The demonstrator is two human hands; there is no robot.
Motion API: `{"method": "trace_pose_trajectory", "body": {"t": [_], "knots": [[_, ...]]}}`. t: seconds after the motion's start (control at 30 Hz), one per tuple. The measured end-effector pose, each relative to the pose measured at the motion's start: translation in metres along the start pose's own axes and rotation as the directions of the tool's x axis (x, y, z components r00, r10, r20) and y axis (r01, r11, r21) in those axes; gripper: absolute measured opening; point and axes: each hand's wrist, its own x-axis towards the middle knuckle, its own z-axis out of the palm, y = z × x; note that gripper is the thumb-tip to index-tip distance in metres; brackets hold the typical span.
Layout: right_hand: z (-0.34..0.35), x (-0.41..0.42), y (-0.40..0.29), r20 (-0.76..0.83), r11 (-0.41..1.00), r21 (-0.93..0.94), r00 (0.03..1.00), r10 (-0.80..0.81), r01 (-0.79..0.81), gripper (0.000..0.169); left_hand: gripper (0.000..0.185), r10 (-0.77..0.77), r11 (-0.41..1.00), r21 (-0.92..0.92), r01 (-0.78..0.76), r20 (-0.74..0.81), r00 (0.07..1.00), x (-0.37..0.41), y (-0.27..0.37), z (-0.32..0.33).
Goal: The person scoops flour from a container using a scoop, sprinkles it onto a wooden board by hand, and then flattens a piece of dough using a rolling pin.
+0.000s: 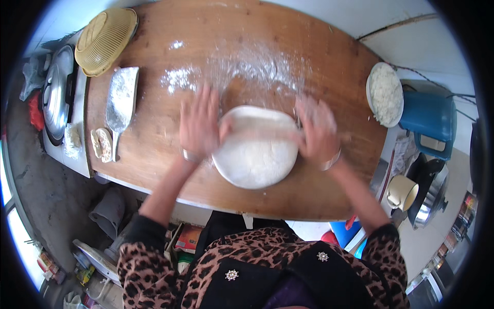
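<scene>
A round, flattened sheet of pale dough (256, 164) lies on a floured wooden board (293, 197) in front of me. Across its upper part runs a blurred band, which looks like a thin rolling pin (262, 131) in motion. My left hand (202, 123) is over the band's left end, palm down and fingers stretched forward. At the right end, my right hand (317, 127) takes a similar pose, its fingers blurred. Both palms seem to press on the pin rather than wrap around it. The pin's ends are hidden beneath the hands.
Loose flour (258, 69) is scattered beyond the dough. To the left are a floury metal scoop (121, 100), a yellow plastic basket (106, 40) and a lidded metal pan (58, 96). A bowl of white crumbly food (386, 94), a blue pitcher (430, 117) and an enamel mug (402, 192) stand right.
</scene>
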Motion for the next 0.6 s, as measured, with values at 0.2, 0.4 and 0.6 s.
{"method": "trace_pose_trajectory", "body": {"t": [0.2, 0.4, 0.6], "knots": [[-0.004, 0.028, 0.01, 0.063, 0.998, 0.051, 0.998, -0.03, 0.026, 0.062, 0.065, 0.061, 0.995, -0.085, -0.06, 0.017, 0.998, 0.021, -0.006, 0.0], [0.0, 0.067, 0.035, -0.009, 0.996, 0.087, 1.0, 0.029, -0.028, 0.064, 0.069, 0.058, 0.998, 0.016, -0.058, 0.019, 0.998, 0.081, -0.019, -0.014], [-0.002, 0.002, -0.014, 0.07, 0.988, 0.107, 0.992, 0.107, -0.114, 0.069, 0.071, 0.062, 0.973, -0.229, -0.041, 0.084, 0.995, -0.005, 0.004, 0.003]]}}
